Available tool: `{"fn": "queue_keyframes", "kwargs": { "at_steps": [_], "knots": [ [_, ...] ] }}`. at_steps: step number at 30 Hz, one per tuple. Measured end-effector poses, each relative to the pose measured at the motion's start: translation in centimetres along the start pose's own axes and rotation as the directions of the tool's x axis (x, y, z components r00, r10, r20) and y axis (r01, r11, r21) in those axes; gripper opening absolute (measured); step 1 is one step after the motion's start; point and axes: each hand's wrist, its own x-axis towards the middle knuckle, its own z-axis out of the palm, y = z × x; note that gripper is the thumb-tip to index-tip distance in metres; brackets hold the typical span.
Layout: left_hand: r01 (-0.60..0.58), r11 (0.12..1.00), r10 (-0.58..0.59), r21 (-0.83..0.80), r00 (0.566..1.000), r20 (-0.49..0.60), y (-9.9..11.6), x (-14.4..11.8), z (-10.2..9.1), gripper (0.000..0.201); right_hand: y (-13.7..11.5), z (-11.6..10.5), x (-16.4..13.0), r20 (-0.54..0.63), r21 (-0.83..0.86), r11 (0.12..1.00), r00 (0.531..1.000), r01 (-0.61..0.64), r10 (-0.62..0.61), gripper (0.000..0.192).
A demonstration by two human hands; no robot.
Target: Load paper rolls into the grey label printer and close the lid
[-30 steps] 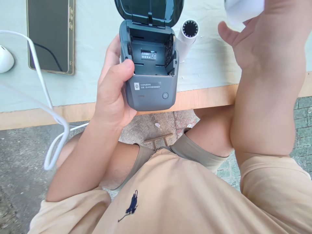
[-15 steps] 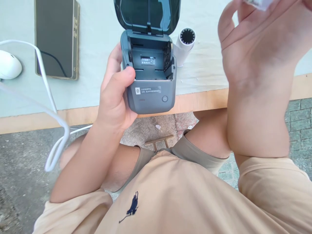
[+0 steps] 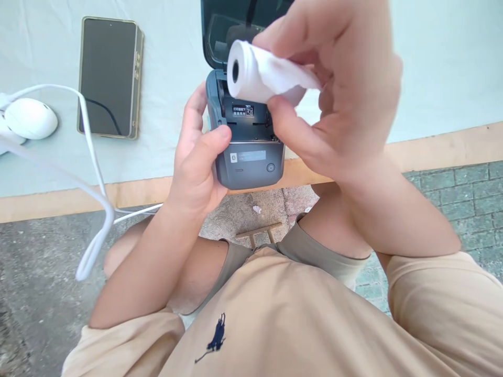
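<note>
A dark grey label printer (image 3: 251, 175) with its lid (image 3: 220, 31) raised is held at the table's front edge. My left hand (image 3: 200, 157) grips its left side, thumb on the front rim and fingers behind. Between the thumb and fingers of my right hand (image 3: 334, 94) is a white paper roll (image 3: 255, 76), its hollow dark core facing left. A loose end of paper trails toward the palm. The roll is above the printer's open compartment and hides part of it; whether it touches the printer I cannot tell.
A phone (image 3: 108, 78) lies on the pale table cover (image 3: 168, 47) at the left. A white rounded device (image 3: 31, 119) sits farther left, near a looping white cable (image 3: 90, 157) that hangs over the wooden table edge (image 3: 137, 187). My legs are beneath the edge.
My right hand has come in from the upper right and now holds a paper roll over the printer. The white tube standing beside the printer no longer shows. The view has shifted slightly.
</note>
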Motion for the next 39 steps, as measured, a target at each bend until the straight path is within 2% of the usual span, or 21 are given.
{"fn": "queue_keyframes", "kwargs": {
  "at_steps": [2, 4, 7, 11, 13, 15, 18, 20, 22, 25, 27, 29, 32, 34, 36, 37, 39],
  "knots": [
    [-0.011, 1.000, 0.011, 0.010, 1.000, 0.013, 0.0, 0.0, 0.1, 0.038, 0.2, 0.1, -0.4, -0.055, -0.079, 0.989, 0.990, 0.125, -0.130, 0.028],
    [-0.018, 1.000, 0.018, 0.001, 0.999, 0.028, 0.0, 0.0, 0.0, 0.041, 0.2, 0.0, -0.4, -0.043, -0.192, 0.962, 0.977, 0.195, -0.207, 0.024],
    [-0.017, 0.999, 0.017, -0.027, 1.000, 0.021, 0.0, -0.1, 0.0, 0.045, 0.6, 0.1, -0.1, -0.003, -0.273, 0.939, 0.976, 0.208, -0.217, 0.023],
    [0.002, 1.000, -0.002, -0.010, 0.999, 0.047, 0.3, -0.3, 0.2, 0.040, 1.7, 0.7, 0.3, 0.040, -0.286, 0.926, 0.969, 0.245, -0.244, 0.017],
    [0.007, 1.000, -0.008, 0.009, 0.999, 0.053, 0.5, -0.4, 0.3, 0.038, 2.1, 1.0, 0.3, -0.009, -0.317, 0.914, 0.963, 0.253, -0.270, 0.009],
    [0.012, 1.000, -0.012, 0.014, 0.999, 0.050, 0.5, -0.3, 0.2, 0.037, 2.2, 1.2, 0.1, -0.121, -0.368, 0.889, 0.934, 0.273, -0.337, 0.013],
    [0.017, 1.000, -0.017, -0.007, 0.999, 0.044, 0.5, 0.0, -0.2, 0.034, 1.8, 1.4, -0.3, -0.242, -0.405, 0.835, 0.837, 0.372, -0.490, 0.013],
    [0.015, 0.999, -0.012, -0.033, 0.998, 0.067, 0.4, 0.2, -0.4, 0.038, 1.5, 1.6, -0.7, -0.231, -0.396, 0.800, 0.795, 0.450, -0.561, 0.013],
    [0.013, 0.999, -0.011, -0.036, 0.997, 0.075, 0.4, 0.4, -0.6, 0.043, 1.4, 1.8, -1.0, -0.164, -0.397, 0.766, 0.782, 0.506, -0.602, 0.013],
    [0.008, 1.000, -0.008, 0.009, 0.998, 0.060, 0.4, 0.4, -0.7, 0.040, 1.1, 1.7, -1.3, -0.084, -0.315, 0.772, 0.794, 0.552, -0.602, 0.017],
    [-0.012, 0.999, 0.009, 0.036, 0.997, 0.079, 0.3, 0.3, -0.8, 0.035, 1.0, 1.4, -1.3, -0.119, -0.230, 0.835, 0.837, 0.499, -0.534, 0.024],
    [-0.035, 0.999, 0.031, 0.036, 0.993, 0.112, 0.2, 0.2, -1.0, 0.040, 0.8, 1.0, -1.2, -0.151, -0.206, 0.890, 0.885, 0.408, -0.440, 0.026],
    [-0.058, 0.998, 0.054, 0.021, 0.989, 0.138, -0.1, 0.3, -1.3, 0.055, 0.4, 0.7, -1.2, -0.075, -0.291, 0.901, 0.932, 0.321, -0.356, 0.042],
    [-0.075, 0.997, 0.074, 0.002, 0.987, 0.142, -0.3, 0.5, -1.5, 0.057, 0.3, 0.8, -1.2, -0.038, -0.321, 0.895, 0.940, 0.310, -0.339, 0.058],
    [-0.088, 0.996, 0.089, -0.009, 0.988, 0.125, -0.4, 0.6, -1.6, 0.054, 0.5, 0.9, -1.1, -0.020, -0.293, 0.893, 0.931, 0.343, -0.364, 0.065],
    [-0.089, 0.996, 0.088, 0.000, 0.989, 0.117, -0.4, 0.6, -1.6, 0.053, 0.7, 0.8, -1.0, -0.036, -0.273, 0.894, 0.925, 0.355, -0.379, 0.066],
    [-0.082, 0.996, 0.077, 0.036, 0.991, 0.113, -0.4, 0.7, -1.7, 0.053, 1.5, 0.6, -0.7, -0.151, -0.248, 0.895, 0.898, 0.371, -0.414, 0.058]
  ]
}}
